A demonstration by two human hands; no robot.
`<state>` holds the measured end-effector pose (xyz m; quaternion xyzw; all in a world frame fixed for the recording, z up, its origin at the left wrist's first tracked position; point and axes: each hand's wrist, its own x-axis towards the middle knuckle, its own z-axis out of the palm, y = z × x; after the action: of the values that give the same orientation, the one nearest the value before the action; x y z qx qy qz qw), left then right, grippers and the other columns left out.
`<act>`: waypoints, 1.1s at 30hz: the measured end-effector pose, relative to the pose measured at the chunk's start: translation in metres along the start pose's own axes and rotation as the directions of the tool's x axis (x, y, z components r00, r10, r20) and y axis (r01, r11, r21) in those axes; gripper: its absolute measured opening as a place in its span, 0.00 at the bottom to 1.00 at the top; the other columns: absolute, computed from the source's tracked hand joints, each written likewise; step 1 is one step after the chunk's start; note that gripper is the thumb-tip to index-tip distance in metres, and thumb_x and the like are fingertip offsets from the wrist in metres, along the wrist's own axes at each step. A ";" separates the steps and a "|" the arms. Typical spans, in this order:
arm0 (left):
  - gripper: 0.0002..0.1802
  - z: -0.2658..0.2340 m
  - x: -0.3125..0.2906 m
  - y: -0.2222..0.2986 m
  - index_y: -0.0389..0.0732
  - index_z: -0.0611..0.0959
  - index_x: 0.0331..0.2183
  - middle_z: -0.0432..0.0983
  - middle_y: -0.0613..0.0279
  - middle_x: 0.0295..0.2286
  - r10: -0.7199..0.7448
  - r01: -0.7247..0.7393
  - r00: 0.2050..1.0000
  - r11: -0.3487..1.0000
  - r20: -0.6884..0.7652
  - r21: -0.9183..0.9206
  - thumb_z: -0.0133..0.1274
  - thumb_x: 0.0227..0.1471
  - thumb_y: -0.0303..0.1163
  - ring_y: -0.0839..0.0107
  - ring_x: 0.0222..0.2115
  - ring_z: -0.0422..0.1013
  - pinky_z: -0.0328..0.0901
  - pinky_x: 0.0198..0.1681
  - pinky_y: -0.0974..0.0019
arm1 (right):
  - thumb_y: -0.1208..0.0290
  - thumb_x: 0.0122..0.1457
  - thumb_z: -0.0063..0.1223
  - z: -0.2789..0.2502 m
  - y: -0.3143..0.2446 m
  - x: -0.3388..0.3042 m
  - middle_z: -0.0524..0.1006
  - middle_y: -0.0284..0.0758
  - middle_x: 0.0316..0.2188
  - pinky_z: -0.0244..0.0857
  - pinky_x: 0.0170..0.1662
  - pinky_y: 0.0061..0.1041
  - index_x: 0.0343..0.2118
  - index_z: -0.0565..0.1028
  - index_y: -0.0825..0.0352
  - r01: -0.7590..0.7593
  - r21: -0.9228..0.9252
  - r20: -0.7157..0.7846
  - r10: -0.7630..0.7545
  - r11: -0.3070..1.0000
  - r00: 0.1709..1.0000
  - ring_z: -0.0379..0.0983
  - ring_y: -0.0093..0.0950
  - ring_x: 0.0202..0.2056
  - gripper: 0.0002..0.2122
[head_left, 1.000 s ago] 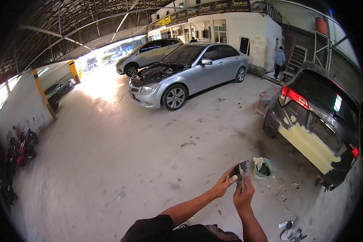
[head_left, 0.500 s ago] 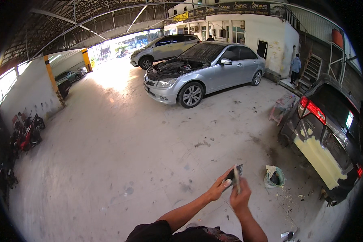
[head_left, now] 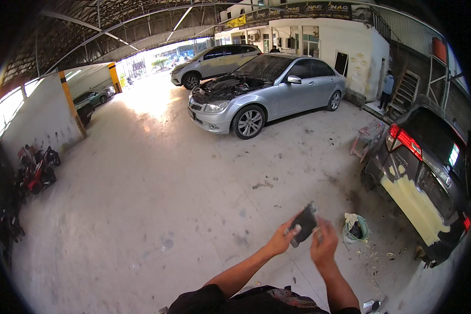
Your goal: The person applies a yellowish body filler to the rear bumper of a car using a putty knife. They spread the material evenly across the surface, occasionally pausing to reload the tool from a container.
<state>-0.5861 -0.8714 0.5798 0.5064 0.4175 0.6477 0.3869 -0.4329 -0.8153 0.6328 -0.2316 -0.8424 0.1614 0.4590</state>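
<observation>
My left hand (head_left: pixel 281 240) grips a dark, flat, roughly rectangular plate (head_left: pixel 304 224) by its near left edge, thumb lying on its face. Close against the plate's right side is my right hand (head_left: pixel 325 243), its fingers closed and a little blurred; a thin pale edge shows at the fingertips, but what it belongs to is mostly hidden. To the right stands a dark car (head_left: pixel 432 157) with a broad patch of pale yellow filler (head_left: pixel 414 210) smeared across its rear panel.
A bucket (head_left: pixel 356 229) with a cloth on its rim stands on the floor right of my hands. Beyond are a stained bench (head_left: pixel 367 140), a silver sedan (head_left: pixel 298 86) with its engine bay exposed, another silver car (head_left: pixel 214 62), and a person (head_left: pixel 387 90) by stairs. Motorbikes (head_left: pixel 36 170) stand left.
The dark plate has turned so that its face shows more. My right hand has moved right and slightly up, and the pale thin piece at it is now barely visible.
</observation>
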 end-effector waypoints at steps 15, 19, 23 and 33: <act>0.28 0.040 -0.006 -0.066 0.40 0.66 0.53 0.70 0.69 0.37 -0.287 0.241 0.956 0.888 -0.064 -0.391 0.49 0.49 0.25 0.78 0.33 0.65 0.61 0.35 0.74 | 0.81 0.49 0.47 -0.018 -0.012 -0.038 0.72 0.46 0.34 0.66 0.33 0.39 0.45 0.71 0.69 -0.012 0.045 0.052 0.010 0.999 0.999 0.71 0.46 0.33 0.17; 0.23 0.047 -0.014 -0.054 0.38 0.68 0.52 0.70 0.68 0.37 -0.388 0.339 0.914 0.891 -0.116 -0.302 0.49 0.53 0.27 0.78 0.32 0.65 0.61 0.33 0.74 | 0.82 0.48 0.47 -0.029 0.025 -0.026 0.73 0.45 0.32 0.66 0.38 0.35 0.45 0.72 0.70 -0.163 -0.118 -0.070 0.156 0.980 0.985 0.71 0.47 0.34 0.18; 0.23 0.049 -0.001 -0.019 0.37 0.68 0.51 0.72 0.65 0.38 -0.266 0.162 0.940 0.899 -0.214 -0.407 0.49 0.54 0.27 0.76 0.36 0.68 0.64 0.39 0.71 | 0.86 0.39 0.48 -0.055 0.007 -0.030 0.73 0.45 0.38 0.66 0.43 0.34 0.45 0.73 0.65 0.112 -0.259 0.075 -0.096 0.959 0.993 0.70 0.46 0.39 0.25; 0.24 0.011 -0.001 -0.021 0.36 0.68 0.52 0.73 0.61 0.42 -0.299 0.370 0.908 0.900 0.293 -0.228 0.51 0.52 0.27 0.74 0.43 0.67 0.60 0.49 0.69 | 0.89 0.33 0.48 -0.084 0.008 -0.022 0.72 0.40 0.41 0.68 0.44 0.36 0.44 0.75 0.59 0.118 -0.084 0.167 -0.103 0.990 0.981 0.69 0.43 0.44 0.29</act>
<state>-0.5737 -0.8630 0.5619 0.4445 0.3511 0.5539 0.6102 -0.3491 -0.8151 0.6583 -0.1918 -0.8950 0.1146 0.3860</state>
